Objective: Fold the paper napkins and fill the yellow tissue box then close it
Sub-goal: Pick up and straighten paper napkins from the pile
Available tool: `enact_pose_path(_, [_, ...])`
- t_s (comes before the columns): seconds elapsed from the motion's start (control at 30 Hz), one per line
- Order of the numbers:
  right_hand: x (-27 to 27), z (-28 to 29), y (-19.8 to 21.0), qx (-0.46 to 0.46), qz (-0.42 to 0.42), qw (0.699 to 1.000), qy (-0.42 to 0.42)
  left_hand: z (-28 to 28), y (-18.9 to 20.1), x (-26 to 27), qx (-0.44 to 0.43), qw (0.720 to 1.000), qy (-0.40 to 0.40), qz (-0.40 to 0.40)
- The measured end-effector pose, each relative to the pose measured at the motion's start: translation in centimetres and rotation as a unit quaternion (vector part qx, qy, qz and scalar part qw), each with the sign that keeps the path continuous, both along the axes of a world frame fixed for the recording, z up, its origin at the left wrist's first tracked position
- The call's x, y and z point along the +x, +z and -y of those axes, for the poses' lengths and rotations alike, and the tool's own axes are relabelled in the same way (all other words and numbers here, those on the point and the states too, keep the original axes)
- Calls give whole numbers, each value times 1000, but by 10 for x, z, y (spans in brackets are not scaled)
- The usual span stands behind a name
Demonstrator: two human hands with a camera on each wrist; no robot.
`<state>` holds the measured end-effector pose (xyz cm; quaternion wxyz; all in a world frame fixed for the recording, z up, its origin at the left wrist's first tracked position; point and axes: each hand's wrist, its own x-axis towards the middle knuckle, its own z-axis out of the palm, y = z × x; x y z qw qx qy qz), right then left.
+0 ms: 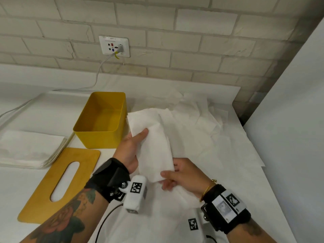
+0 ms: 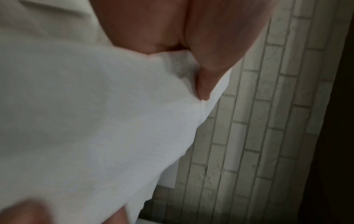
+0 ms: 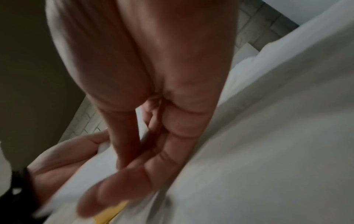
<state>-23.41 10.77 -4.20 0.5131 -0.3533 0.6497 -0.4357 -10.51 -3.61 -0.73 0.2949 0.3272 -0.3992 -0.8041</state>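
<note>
A folded white napkin (image 1: 154,146) is held in the air between both hands, just right of the open yellow tissue box (image 1: 100,120). My left hand (image 1: 138,139) grips its upper part, thumb on top and fingers hidden beneath. My right hand (image 1: 168,179) pinches its near end between thumb and fingers. The left wrist view shows the thumb (image 2: 206,72) pressing into the napkin (image 2: 95,121). In the right wrist view my right hand (image 3: 134,159) pinches the napkin (image 3: 99,166). The box looks empty inside. Its yellow slotted lid (image 1: 59,185) lies flat in front of it.
A stack of napkins (image 1: 29,149) sits at the left of the table. Loose unfolded napkins (image 1: 201,123) spread over the table's right half. A cable (image 1: 98,74) runs from the wall socket (image 1: 114,46) down behind the box. A white wall panel (image 1: 289,120) borders the right.
</note>
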Motion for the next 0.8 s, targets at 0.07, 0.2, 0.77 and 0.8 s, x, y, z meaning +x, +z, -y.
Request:
enact_pose_path(0.07, [-8,-6,10,31,-30,997,61,9,2,7,1,1000,26,-14])
enact_pose_path(0.2, [-48,6,35,3,-140,988,-65,20,-1,24,16,999,28,-42])
enact_pose_path(0.77, [-86,71,77,-62,-296,931,-204,19,-10,52,84,995,10,-58])
enact_pose_path(0.8, [-87,67,87,-93,-285,929,-217,18,-9,49,89,994,5,-60])
